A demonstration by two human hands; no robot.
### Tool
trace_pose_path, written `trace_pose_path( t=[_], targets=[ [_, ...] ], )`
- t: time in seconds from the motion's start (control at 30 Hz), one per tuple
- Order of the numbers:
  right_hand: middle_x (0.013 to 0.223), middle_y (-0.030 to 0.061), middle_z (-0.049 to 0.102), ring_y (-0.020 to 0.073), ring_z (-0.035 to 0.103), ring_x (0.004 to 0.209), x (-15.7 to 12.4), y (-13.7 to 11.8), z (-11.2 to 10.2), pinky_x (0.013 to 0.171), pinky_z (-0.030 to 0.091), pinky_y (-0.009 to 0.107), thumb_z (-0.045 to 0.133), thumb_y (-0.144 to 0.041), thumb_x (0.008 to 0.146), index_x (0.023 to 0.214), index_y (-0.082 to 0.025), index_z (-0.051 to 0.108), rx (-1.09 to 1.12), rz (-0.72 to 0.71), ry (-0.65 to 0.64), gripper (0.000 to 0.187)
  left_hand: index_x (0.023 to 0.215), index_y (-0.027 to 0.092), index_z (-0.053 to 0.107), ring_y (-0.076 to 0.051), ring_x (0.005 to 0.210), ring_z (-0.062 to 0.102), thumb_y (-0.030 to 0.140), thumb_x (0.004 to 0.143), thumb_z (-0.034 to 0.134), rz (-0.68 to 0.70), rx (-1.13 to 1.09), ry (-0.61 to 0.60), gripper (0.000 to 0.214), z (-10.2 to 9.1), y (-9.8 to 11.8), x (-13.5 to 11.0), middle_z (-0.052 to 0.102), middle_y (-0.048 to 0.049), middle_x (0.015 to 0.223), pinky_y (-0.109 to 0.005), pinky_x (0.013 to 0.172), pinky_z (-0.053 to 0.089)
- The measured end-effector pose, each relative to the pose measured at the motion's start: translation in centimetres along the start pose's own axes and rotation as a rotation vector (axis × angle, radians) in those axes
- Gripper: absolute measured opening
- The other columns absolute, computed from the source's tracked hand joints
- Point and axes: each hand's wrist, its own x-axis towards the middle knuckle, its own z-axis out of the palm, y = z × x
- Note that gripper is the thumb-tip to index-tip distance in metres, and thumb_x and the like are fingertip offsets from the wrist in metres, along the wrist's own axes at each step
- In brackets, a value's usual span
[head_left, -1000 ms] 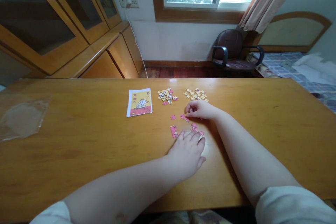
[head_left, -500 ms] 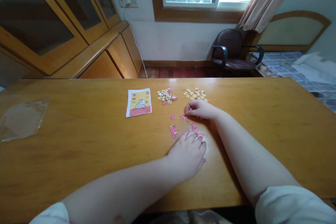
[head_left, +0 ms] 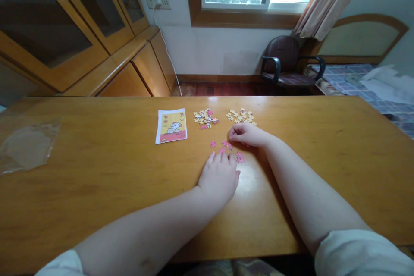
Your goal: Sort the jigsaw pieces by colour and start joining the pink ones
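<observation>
My left hand (head_left: pixel 219 176) lies flat on the wooden table (head_left: pixel 97 168), fingers stretched out over some pink puzzle pieces, which it hides. A joined pink piece (head_left: pixel 239 157) shows just right of its fingertips. My right hand (head_left: pixel 246 134) rests curled farther back, its fingertips pinched at a small pink piece (head_left: pixel 226 144). Another loose pink piece (head_left: pixel 212 143) lies to the left. Behind are two heaps of puzzle pieces, one (head_left: pixel 205 118) on the left and one (head_left: pixel 240 116) on the right. A reference picture card (head_left: pixel 171 126) lies left of them.
A clear plastic bag (head_left: pixel 27 144) lies at the table's far left. Wooden cabinets (head_left: pixel 80 30) with glass doors stand left behind the table. A dark office chair (head_left: pixel 284 62) stands under the window, with a bed (head_left: pixel 362 79) at the right.
My left hand has slid forward and to the left, and now covers the pink pieces that lay in front of its fingers. My right hand has hardly moved.
</observation>
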Motion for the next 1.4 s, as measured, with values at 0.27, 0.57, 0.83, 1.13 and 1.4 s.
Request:
trace_pose_path(
  t=[0.27, 0.57, 0.83, 1.13, 1.4],
  targets=[
    [0.064, -0.0033, 0.058, 0.0050, 0.045, 0.043, 0.4, 0.5, -0.1, 0.037, 0.035, 0.016, 0.063, -0.025, 0.072, 0.083, -0.016, 0.061, -0.012, -0.003, -0.009, 0.014, 0.137, 0.006, 0.040, -0.033, 0.135, 0.033, 0.047, 0.086, 0.049, -0.088, 0.046, 0.025, 0.065, 1.2, -1.3, 1.1, 0.039, -0.0226, 0.143, -0.054, 0.111, 0.020],
    [0.070, -0.0011, 0.063, 0.0081, 0.052, 0.055, 0.4, 0.6, 0.3, 0.055, 0.044, 0.021, 0.057, -0.025, 0.077, 0.086, -0.016, 0.067, -0.136, -0.115, 0.064, 0.016, 0.122, 0.015, 0.053, -0.026, 0.120, 0.049, 0.039, 0.088, 0.050, 0.461, -0.086, 0.071, 0.042, 0.9, -0.4, -0.1, 0.055, -0.0119, 0.130, -0.042, 0.104, 0.033],
    [0.079, 0.0006, 0.069, 0.0129, 0.059, 0.070, 0.7, 0.7, 0.5, 0.072, 0.045, 0.024, 0.055, -0.022, 0.078, 0.090, -0.020, 0.073, -0.268, -0.144, 0.114, 0.021, 0.119, 0.017, 0.054, -0.024, 0.120, 0.048, 0.041, 0.088, 0.051, 0.572, -0.096, 0.002, 0.039, 1.3, -0.4, 0.0, 0.058, -0.0104, 0.126, -0.041, 0.104, 0.031],
    [0.062, -0.0033, 0.056, 0.0092, 0.049, 0.058, 0.5, 1.0, 0.3, 0.058, 0.038, 0.022, 0.064, -0.027, 0.071, 0.092, -0.015, 0.071, -0.144, -0.150, 0.044, 0.025, 0.116, 0.015, 0.055, -0.026, 0.119, 0.048, 0.039, 0.088, 0.050, 0.531, -0.068, 0.037, 0.037, 1.2, -0.2, -0.2, 0.058, -0.0106, 0.125, -0.042, 0.103, 0.032],
    [0.063, -0.0045, 0.053, 0.0084, 0.047, 0.057, 0.4, 0.7, -0.1, 0.056, 0.033, 0.022, 0.072, -0.031, 0.064, 0.094, -0.019, 0.073, -0.222, -0.130, -0.116, 0.032, 0.119, 0.016, 0.054, -0.026, 0.122, 0.046, 0.039, 0.086, 0.053, 0.496, -0.062, 0.035, 0.040, 1.4, -0.3, -0.2, 0.055, -0.0124, 0.128, -0.042, 0.103, 0.032]
  ],
)
